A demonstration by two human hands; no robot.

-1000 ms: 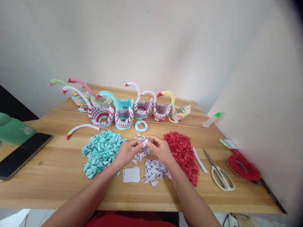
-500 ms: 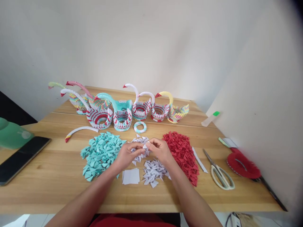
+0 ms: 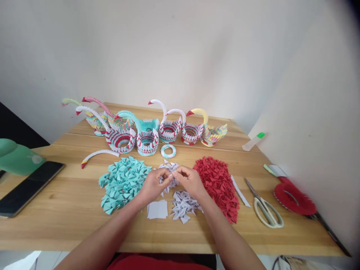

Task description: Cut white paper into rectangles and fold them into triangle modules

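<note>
My left hand [image 3: 153, 184] and my right hand [image 3: 190, 182] meet tip to tip over the middle of the table. Both are closed in a pinch on one small piece of white folded paper [image 3: 172, 174], mostly covered by the fingers. Beneath them lies a pile of white folded paper pieces [image 3: 166, 189], partly hidden. Nearer to me are a second white pile [image 3: 183, 207] and a stack of white paper slips [image 3: 157, 210]. Teal folded paper pieces [image 3: 125, 183] are heaped left of my left hand, red ones [image 3: 218, 187] right of my right hand.
Several paper swans [image 3: 120, 140] stand along the back, with a teal-and-white ring [image 3: 168, 151] before them. A loose swan neck [image 3: 99, 153], a phone [image 3: 30, 187] and a green bottle [image 3: 19, 157] are left. Scissors [image 3: 264, 208] and a red fan-shaped object [image 3: 294, 198] are right.
The fingertips have drawn closer together, and less of the white paper piece shows between them. The whole view has shifted slightly; the piles and swans look unchanged.
</note>
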